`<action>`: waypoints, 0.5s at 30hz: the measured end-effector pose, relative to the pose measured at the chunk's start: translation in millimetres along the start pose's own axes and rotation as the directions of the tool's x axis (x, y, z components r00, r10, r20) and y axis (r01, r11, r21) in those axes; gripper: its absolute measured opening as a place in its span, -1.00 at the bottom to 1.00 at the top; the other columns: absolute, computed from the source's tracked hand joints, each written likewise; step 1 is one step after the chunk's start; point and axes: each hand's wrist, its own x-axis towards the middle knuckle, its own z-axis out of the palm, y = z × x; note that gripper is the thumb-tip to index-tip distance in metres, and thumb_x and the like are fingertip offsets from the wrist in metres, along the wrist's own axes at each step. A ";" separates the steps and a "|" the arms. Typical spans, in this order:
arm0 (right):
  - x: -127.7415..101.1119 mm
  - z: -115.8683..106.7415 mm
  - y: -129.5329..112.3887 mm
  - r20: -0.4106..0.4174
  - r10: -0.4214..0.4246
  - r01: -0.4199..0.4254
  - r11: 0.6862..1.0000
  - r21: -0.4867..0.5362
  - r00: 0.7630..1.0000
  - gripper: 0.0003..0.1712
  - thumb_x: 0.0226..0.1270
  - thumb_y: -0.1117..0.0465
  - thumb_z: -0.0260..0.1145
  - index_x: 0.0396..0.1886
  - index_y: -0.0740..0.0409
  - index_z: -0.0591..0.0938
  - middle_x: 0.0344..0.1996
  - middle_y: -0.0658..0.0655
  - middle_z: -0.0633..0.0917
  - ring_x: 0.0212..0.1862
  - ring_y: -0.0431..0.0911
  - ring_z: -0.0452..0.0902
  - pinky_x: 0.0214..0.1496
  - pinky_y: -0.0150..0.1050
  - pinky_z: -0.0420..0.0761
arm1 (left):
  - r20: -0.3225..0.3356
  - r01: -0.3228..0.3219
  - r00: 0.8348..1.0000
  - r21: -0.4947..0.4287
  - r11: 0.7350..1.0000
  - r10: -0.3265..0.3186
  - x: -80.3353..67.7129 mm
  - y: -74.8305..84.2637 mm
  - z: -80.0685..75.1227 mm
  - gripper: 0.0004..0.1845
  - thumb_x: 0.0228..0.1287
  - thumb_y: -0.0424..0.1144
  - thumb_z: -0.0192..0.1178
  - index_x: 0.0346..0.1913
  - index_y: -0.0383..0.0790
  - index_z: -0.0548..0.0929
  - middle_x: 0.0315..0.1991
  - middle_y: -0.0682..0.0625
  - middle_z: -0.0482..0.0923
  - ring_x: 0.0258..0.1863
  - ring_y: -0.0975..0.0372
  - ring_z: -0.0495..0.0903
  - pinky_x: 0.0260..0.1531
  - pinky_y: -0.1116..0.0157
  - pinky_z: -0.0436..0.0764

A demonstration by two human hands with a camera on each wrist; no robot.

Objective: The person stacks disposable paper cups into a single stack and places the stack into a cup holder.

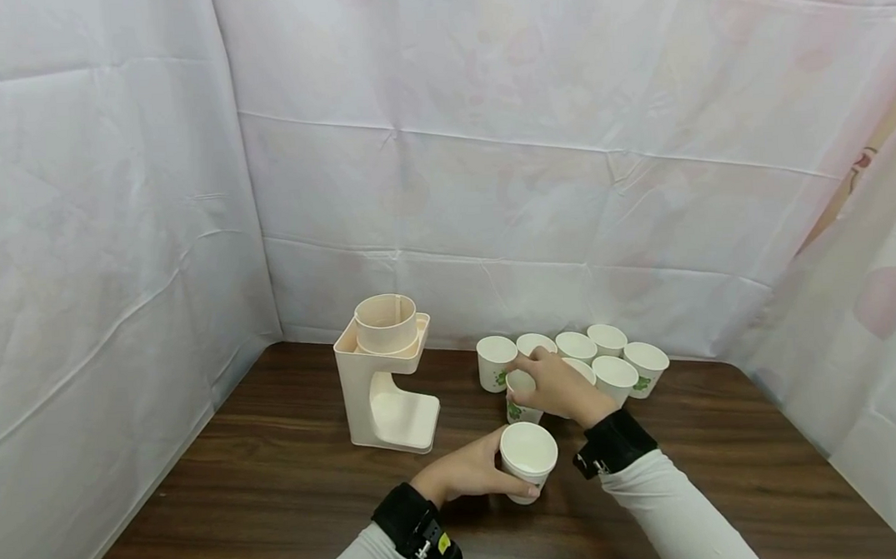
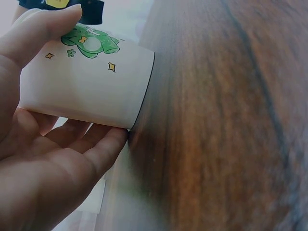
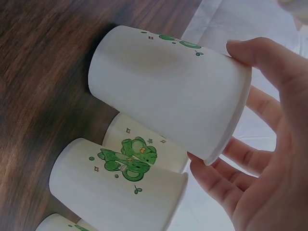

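Observation:
My left hand (image 1: 467, 470) grips a white paper cup (image 1: 529, 449) near the table's front, thumb on one side and fingers on the other. Green cartoon print and small stars mark this cup's wall in the left wrist view. Whether its base touches the table, I cannot tell. Farther back, my right hand (image 1: 561, 385) holds another white paper cup (image 3: 163, 91) close to its rim, between thumb and fingertips. That cup stands upright at the front left of a group of similar cups (image 1: 613, 374); the hand hides part of the group in the head view.
A cream stand (image 1: 359, 400) with a C-shaped side and a round cylinder (image 1: 386, 324) on top stands left of the cups. The dark wooden table (image 1: 262, 488) meets white cloth hangings (image 1: 451, 188) at its back and sides.

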 end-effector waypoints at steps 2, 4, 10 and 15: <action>-1.1 -0.7 -0.8 -0.004 0.008 -0.008 1.000 0.008 1.000 -0.53 0.28 0.02 0.43 0.15 0.03 0.65 -0.16 0.25 0.54 -0.31 -0.04 0.44 -0.30 -0.12 0.55 | 0.000 0.001 1.000 -0.003 1.000 -0.001 -0.5 0.7 0.0 -0.18 0.14 -0.33 0.48 0.42 -0.09 0.29 0.14 0.15 0.52 0.16 0.30 0.47 0.25 0.20 0.31; -2.3 -2.3 -1.9 -0.007 0.015 -0.015 1.000 0.018 1.000 -0.54 0.29 0.02 0.43 0.15 0.04 0.65 -0.15 0.25 0.54 -0.30 -0.03 0.42 -0.30 -0.11 0.54 | -0.001 0.002 1.000 0.003 1.000 -0.002 -0.7 1.2 -0.1 -0.18 0.14 -0.33 0.48 0.42 -0.09 0.28 0.14 0.15 0.51 0.16 0.31 0.46 0.25 0.20 0.31; -7.5 -10.4 -5.2 -0.010 0.033 -0.033 0.999 0.037 0.999 -0.54 0.33 0.03 0.40 0.18 0.03 0.63 -0.02 0.30 0.56 -0.11 0.10 0.52 -0.15 0.02 0.58 | -0.012 0.011 1.000 0.024 1.000 -0.011 -0.9 1.1 0.0 -0.19 0.13 -0.31 0.49 0.41 -0.09 0.30 0.12 0.15 0.52 0.15 0.31 0.47 0.23 0.20 0.33; -13.6 -18.6 -5.3 -0.028 0.043 -0.041 0.997 0.060 0.999 -0.54 0.39 -0.01 0.36 0.22 0.01 0.62 0.07 0.29 0.57 0.08 0.25 0.49 -0.01 0.16 0.54 | -0.017 0.007 1.000 0.021 1.000 -0.006 -0.3 0.5 0.6 -0.20 0.13 -0.33 0.49 0.40 -0.10 0.32 0.11 0.15 0.53 0.13 0.31 0.48 0.21 0.23 0.35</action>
